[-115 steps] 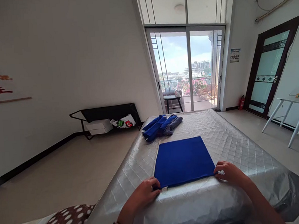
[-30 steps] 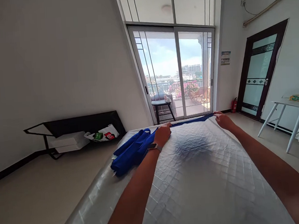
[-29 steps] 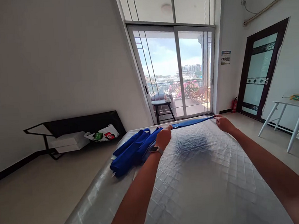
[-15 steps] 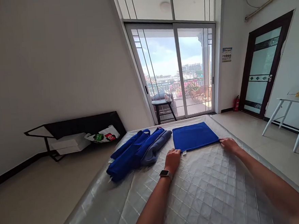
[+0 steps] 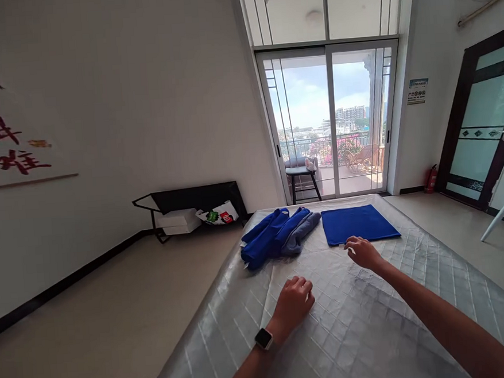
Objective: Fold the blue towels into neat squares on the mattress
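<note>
Silvery mattress (image 5: 226, 314) underneath, a blue cloth (image 5: 360, 222) lies just beyond the nearer right hand (image 5: 363, 254), long axis crosswise to its loosely parted fingers; the left hand (image 5: 291, 304), also loosely parted, sits farther back.

"解难" on wall scroll (image 5: 18, 122), blurry notice (image 5: 418, 91)

the bare left hand (image 5: 293, 302), dark square watch on its wrist, is empty with curled fingers, forearm from six o'clock; the bare right hand (image 5: 363, 252) reaches from four o'clock, fingers bent.
</note>
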Available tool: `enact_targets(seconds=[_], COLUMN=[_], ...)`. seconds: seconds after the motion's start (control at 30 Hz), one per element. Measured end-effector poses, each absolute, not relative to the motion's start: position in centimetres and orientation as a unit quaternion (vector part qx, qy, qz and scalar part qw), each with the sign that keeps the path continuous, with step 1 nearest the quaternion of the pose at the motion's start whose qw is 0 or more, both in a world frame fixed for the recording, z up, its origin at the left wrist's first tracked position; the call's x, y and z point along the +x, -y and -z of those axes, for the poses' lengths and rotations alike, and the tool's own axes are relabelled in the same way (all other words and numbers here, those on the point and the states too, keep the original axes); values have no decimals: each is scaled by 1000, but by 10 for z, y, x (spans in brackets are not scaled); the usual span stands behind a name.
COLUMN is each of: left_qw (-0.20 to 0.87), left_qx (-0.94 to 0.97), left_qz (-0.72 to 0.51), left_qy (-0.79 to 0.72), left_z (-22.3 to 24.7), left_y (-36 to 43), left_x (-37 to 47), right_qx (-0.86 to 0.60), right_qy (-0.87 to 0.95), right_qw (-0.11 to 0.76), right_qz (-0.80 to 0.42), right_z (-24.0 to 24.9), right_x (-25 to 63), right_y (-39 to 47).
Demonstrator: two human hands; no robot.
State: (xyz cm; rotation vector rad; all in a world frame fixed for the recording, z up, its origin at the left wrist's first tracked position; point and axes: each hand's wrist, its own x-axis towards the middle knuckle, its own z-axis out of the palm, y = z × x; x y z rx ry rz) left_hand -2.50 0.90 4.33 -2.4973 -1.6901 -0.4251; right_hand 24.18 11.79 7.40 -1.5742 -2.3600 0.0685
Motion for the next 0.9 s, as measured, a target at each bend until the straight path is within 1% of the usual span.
enact_targets(seconds=[0.13,0.27,0.4,0.5,0.6,0.7,0.8,0.9], left_qw=[53,74,65,54,38,16,-37,-81], left_qx=[-778,-744,-734,-731,-727,-709,-692,-693], left_qz=[160,174,169,171,171,177,186,191], left_qy=[606,641,654,659,664,683,696,690], left_z=[-47,-58,-64,-66,-68,-70,-73,-79], left_y=[14,11,7,8,8,7,6,9], left_x=[-63,-88,-101,-105,-106,-108,-111,-108], right_qx=[-474,-501,-541,-551,-519,-460,-437,-438], right_qy=[866,848,826,819,825,818,739,588], right_qw=[132,101,71,77,140,247,316,376], right_qz=[-90,-140,-140,-140,-175,-242,-404,-566], right_z=[-68,-65,-65,-68,-74,-84,-94,-100], right_x=[135,55,20,20,38,74,122,165], right_y=[-110,-113,-120,-117,-100,-65,-12,50])
